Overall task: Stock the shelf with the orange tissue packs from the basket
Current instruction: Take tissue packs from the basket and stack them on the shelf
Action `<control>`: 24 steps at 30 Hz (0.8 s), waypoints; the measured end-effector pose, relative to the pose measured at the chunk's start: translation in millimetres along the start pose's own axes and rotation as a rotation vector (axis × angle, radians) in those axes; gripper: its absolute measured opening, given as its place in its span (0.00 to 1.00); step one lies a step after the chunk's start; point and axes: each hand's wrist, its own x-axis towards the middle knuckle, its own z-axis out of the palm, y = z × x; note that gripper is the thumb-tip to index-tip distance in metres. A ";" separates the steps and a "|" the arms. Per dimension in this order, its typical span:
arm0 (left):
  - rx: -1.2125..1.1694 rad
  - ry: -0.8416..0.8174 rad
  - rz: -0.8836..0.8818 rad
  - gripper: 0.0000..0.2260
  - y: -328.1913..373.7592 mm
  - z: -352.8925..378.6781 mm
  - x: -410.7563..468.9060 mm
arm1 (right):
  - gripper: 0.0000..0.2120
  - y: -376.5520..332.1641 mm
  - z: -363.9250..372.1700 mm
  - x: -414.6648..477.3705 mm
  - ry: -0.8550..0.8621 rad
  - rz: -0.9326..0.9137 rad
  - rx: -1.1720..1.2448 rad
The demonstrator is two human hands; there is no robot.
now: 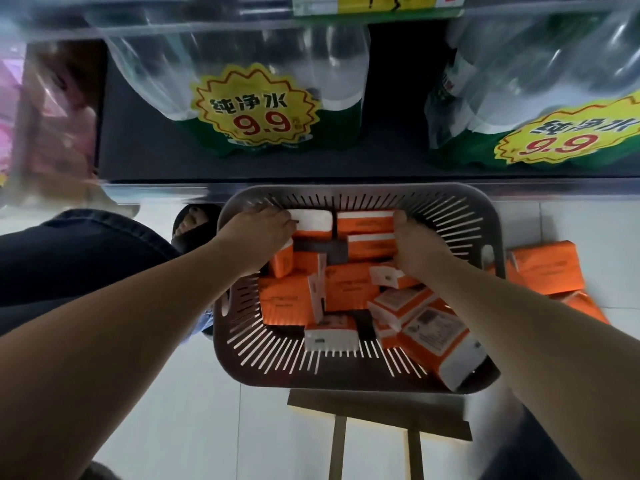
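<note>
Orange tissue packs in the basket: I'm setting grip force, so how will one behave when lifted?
Probably light and soft: the tissue packs are plastic-wrapped blocks lying jumbled in the basket, some tilted. The glossy wrap may be slippery. Flat-sided, so they should not roll, though the leaning pack at the basket's wall could topple if pushed.
</note>
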 end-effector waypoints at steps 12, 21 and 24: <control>0.016 -0.018 0.024 0.17 -4.6 -5.8 -0.6 | 0.21 14.0 0.0 -2.9 0.067 -0.074 0.048; -0.021 0.084 -0.051 0.18 -5.2 -27.9 -19.8 | 0.17 13.6 -30.0 -19.4 0.103 -0.086 0.121; -0.203 0.073 -0.134 0.18 -4.4 -37.6 -27.8 | 0.09 15.0 -43.8 -26.2 0.096 -0.098 0.161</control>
